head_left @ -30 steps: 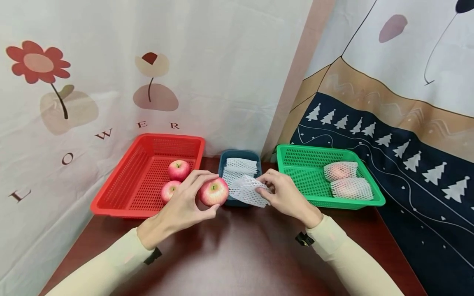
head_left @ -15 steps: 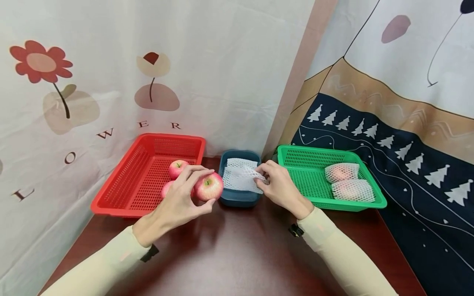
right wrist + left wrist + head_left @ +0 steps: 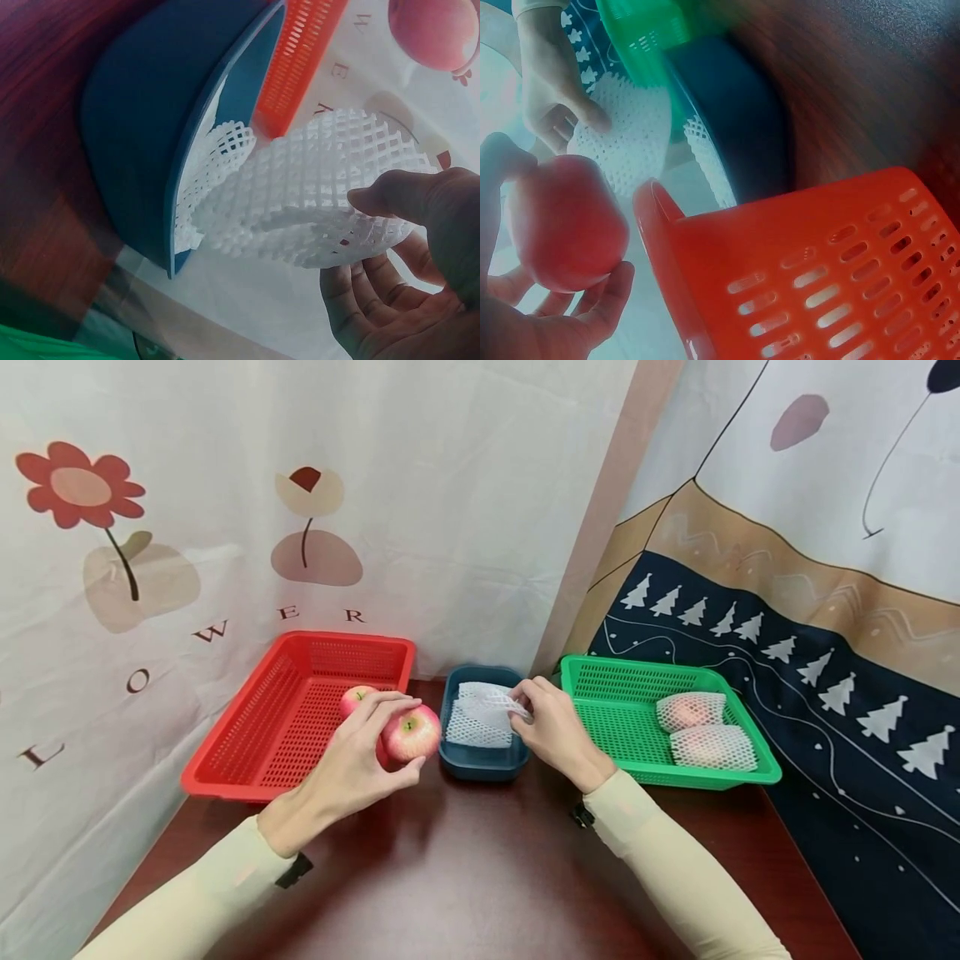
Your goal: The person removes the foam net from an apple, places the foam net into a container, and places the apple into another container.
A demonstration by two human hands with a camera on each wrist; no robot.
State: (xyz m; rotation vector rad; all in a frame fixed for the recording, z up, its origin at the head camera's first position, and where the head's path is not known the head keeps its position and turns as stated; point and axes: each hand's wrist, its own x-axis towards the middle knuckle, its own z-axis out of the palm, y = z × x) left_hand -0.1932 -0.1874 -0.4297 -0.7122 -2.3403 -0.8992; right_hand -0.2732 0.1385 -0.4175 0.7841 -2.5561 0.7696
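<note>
In the head view my left hand (image 3: pixel 341 772) grips a red apple (image 3: pixel 412 735) between thumb and fingers, just left of a dark blue box. The left wrist view shows the same apple (image 3: pixel 568 225) bare, held in the air. My right hand (image 3: pixel 557 731) pinches a white foam net sleeve (image 3: pixel 489 702) over the blue box (image 3: pixel 483 768). Seen from the right wrist, the foam net sleeve (image 3: pixel 315 187) looks flattened, its near edge between thumb and fingers. More white foam net sleeves (image 3: pixel 474 731) lie inside the box.
Left of the box stands a red basket (image 3: pixel 281 710), where another apple (image 3: pixel 354 699) shows partly behind my left hand. On the right, a green basket (image 3: pixel 615 714) holds two apples in foam net sleeves (image 3: pixel 712 747). A printed curtain (image 3: pixel 450 510) hangs behind the table (image 3: pixel 480 877).
My left hand has shifted left and slightly up with the apple. The right hand has moved up and left, taking the foam net sleeve from the box's front to farther back over it.
</note>
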